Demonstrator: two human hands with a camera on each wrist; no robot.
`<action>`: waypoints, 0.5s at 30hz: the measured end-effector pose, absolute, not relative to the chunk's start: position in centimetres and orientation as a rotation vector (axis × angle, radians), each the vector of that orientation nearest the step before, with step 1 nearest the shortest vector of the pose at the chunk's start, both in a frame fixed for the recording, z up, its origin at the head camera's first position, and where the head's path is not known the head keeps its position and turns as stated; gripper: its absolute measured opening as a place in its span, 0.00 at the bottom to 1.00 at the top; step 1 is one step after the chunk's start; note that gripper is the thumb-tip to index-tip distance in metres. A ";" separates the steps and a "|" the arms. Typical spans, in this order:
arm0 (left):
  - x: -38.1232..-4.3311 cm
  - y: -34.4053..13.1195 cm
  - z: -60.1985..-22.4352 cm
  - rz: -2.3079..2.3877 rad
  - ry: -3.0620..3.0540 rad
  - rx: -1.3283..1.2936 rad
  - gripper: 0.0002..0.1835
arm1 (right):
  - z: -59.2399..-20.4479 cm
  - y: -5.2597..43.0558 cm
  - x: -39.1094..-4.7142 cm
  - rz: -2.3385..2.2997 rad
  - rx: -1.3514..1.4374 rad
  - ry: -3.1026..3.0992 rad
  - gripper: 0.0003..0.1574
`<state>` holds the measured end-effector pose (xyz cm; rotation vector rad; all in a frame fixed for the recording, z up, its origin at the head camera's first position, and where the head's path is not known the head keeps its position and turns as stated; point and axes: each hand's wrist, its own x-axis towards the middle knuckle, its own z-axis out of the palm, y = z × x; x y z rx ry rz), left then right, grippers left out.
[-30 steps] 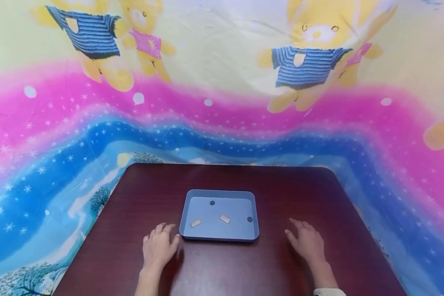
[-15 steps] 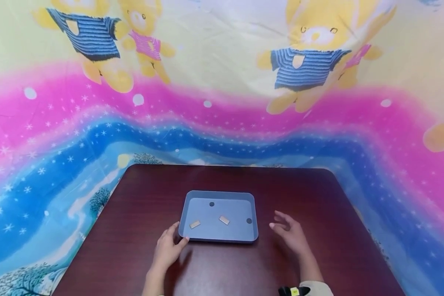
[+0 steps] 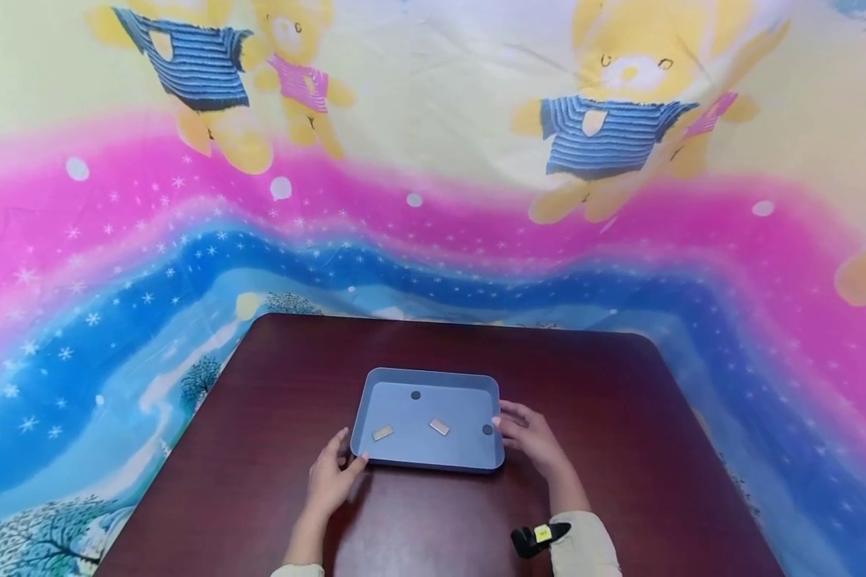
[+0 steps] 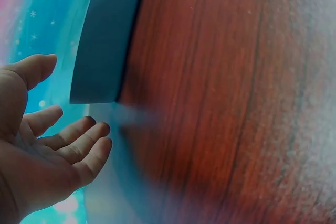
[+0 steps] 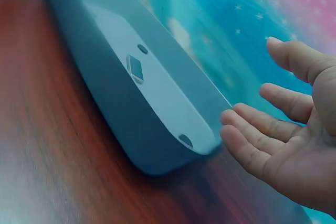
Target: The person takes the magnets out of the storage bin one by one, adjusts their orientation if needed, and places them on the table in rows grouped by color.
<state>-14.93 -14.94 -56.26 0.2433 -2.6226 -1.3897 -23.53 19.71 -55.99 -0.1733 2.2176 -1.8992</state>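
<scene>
A shallow grey-blue tray [image 3: 433, 463] rests on the dark wooden table. Inside it lie two small pale rectangular pieces, one at the left [image 3: 382, 433] and one near the middle [image 3: 439, 427], plus two small dark discs, one toward the back [image 3: 415, 395] and one by the right wall [image 3: 487, 429]. My left hand [image 3: 332, 478] is at the tray's front left corner, thumb and fingers spread; the left wrist view shows its palm facing the tray wall [image 4: 102, 40]. My right hand [image 3: 532, 439] is beside the right wall, fingertips right at the rim, fingers loosely extended with nothing held.
The reddish-brown table [image 3: 274, 385] extends around the tray on all sides. Behind it hangs a cloth [image 3: 418, 240] printed with bears and snowflakes. A black device with a yellow label [image 3: 541, 538] is at my right sleeve [image 3: 584, 545].
My right hand has moved left to the tray's right side. My left hand has shifted slightly right and forward to the tray's front left corner. The tray and its contents stay put.
</scene>
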 end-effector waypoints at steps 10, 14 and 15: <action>-15.9 -14.8 -56.8 -1.434 -2.569 0.233 0.34 | -52.7 15.3 -24.6 -1.791 -0.152 2.059 0.38; -16.2 -14.3 -57.0 -1.396 -2.555 0.214 0.34 | -53.2 14.3 -25.4 -1.700 -0.131 2.129 0.39; -16.2 -14.2 -57.1 -1.375 -2.558 0.219 0.34 | -53.4 14.1 -25.6 -1.677 -0.125 2.154 0.40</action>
